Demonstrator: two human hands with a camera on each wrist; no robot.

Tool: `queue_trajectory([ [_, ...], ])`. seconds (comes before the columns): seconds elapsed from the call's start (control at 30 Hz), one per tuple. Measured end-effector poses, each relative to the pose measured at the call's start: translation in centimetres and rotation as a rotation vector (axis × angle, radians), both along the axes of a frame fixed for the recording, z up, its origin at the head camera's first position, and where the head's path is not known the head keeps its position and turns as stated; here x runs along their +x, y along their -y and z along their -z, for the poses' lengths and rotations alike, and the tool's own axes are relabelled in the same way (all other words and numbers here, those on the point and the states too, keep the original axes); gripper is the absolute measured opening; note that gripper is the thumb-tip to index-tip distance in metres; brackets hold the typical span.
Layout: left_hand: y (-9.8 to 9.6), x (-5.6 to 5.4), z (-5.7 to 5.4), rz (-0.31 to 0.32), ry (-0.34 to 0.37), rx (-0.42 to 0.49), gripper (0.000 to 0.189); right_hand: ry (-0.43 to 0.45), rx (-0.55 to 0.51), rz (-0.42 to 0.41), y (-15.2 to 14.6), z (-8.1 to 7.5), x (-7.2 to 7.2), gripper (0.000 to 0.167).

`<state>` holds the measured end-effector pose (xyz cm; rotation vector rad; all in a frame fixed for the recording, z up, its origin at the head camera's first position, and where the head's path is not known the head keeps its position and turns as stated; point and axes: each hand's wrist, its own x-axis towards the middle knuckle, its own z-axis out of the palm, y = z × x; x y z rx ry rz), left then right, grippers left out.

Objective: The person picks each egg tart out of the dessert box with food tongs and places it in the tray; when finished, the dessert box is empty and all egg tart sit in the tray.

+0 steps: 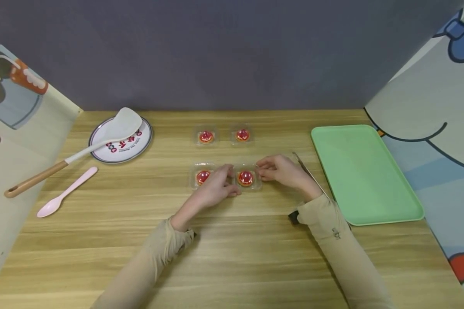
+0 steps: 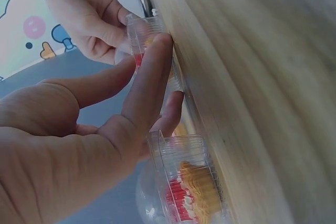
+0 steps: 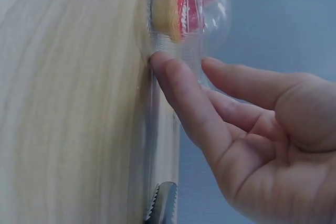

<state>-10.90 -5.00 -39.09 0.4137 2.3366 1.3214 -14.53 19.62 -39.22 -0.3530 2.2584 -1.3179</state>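
Observation:
A clear plastic cake box [image 1: 245, 178] with a red-topped cupcake inside sits on the table between the two hands. From its left side my left hand [image 1: 214, 187] pinches the box edge between thumb and fingers. On the opposite side my right hand [image 1: 281, 172] grips the edge with thumb and fingertips, seen closely in the right wrist view. A second such box [image 1: 202, 177] stands just left, partly hidden behind the left hand. Two more boxes, the left one [image 1: 206, 136] and the right one [image 1: 242, 134], form a row farther back.
Metal tongs [image 1: 308, 172] lie beside the right forearm, near a green tray [image 1: 367, 171]. At the left, a white turner [image 1: 125, 124] with a wooden handle rests across a patterned plate [image 1: 129, 154]. A pink spoon [image 1: 67, 192] lies in front of it. A grey panel [image 1: 224, 56] borders the back.

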Motion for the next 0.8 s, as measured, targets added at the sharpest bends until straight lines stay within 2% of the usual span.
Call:
queue_trajectory([
  [0.2, -0.17, 0.02, 0.07, -0.019, 0.032, 0.002, 0.067, 0.03, -0.025, 0.011, -0.15, 0.16, 0.03, 0.036],
  [0.47, -0.22, 0.08, 0.01, -0.041, 0.031, 0.0, 0.064, 0.002, -0.002, -0.004, -0.08, 0.07, 0.1, 0.035],
  [0.8, -0.27, 0.34, -0.07, -0.034, -0.047, -0.049, 0.064, -0.111, 0.094, -0.058, -0.05, -0.04, 0.25, 0.034],
])
